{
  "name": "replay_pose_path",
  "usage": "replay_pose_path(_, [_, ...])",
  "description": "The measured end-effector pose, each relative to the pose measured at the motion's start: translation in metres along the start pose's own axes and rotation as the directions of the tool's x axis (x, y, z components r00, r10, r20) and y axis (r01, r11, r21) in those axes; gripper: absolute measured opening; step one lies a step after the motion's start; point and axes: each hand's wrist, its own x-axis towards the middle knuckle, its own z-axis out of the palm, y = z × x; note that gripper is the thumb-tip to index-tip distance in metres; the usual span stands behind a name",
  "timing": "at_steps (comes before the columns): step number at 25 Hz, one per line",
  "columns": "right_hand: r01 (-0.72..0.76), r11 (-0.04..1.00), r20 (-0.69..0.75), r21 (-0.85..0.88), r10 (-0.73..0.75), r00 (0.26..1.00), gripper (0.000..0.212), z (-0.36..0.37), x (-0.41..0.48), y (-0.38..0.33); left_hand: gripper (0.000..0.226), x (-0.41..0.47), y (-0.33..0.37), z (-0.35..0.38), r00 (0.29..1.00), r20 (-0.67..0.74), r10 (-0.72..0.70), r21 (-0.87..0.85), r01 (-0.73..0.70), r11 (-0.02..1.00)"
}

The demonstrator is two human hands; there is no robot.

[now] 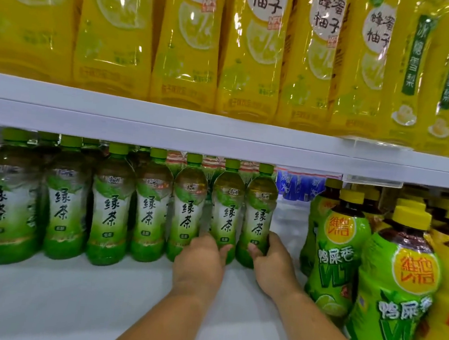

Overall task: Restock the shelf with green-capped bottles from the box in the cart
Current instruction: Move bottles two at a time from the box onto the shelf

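Standing upright on the white shelf point(69, 292), a row of green-capped bottles point(110, 208) is seen. The two rightmost are gripped low by the left hand point(199, 263) and right hand point(271, 265). Room beside them remains unfilled; box and cart are unseen.

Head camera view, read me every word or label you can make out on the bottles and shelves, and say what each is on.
"绿茶": green-capped clear plastic bottles, lower shelf, white-and-green labels.
"蜂蜜柚子": tall yellow-labelled bottles, upper shelf.
"冰糖雪梨": yellow bottles with a dark green vertical stripe, upper right.
"維他", "鸭屎香" and "VLT": yellow-capped bottles with bright green labels, right.
Too blurred: small print and logos on all labels, blue packs behind.
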Motion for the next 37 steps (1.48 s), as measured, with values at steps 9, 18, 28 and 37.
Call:
replay_pose_path(9, [-0.006,1.0,0.112,-0.022,0.009,0.994,0.026,0.002,0.007,0.004,0.043,0.003,-0.004,0.0,0.998,0.009,-0.061,-0.084,0.061,0.995])
replay_pose_path(18, [-0.015,0.999,0.133,-0.038,0.019,0.991,0.036,0.003,0.01,0.006,0.044,0.003,-0.006,0.0,0.997,0.0,-0.073,-0.084,0.073,0.994])
replay_pose_path(28, [-0.093,0.996,0.162,0.0,0.092,0.983,0.04,0.003,0.017,0.01,0.032,-0.011,-0.011,-0.014,0.999,-0.022,-0.034,-0.185,0.029,0.982])
replay_pose_path(37, [-0.18,0.959,0.103,-0.218,0.206,0.973,0.05,-0.008,-0.044,-0.035,0.028,-0.068,-0.049,-0.053,0.986,0.131,-0.099,-0.524,0.154,0.838])
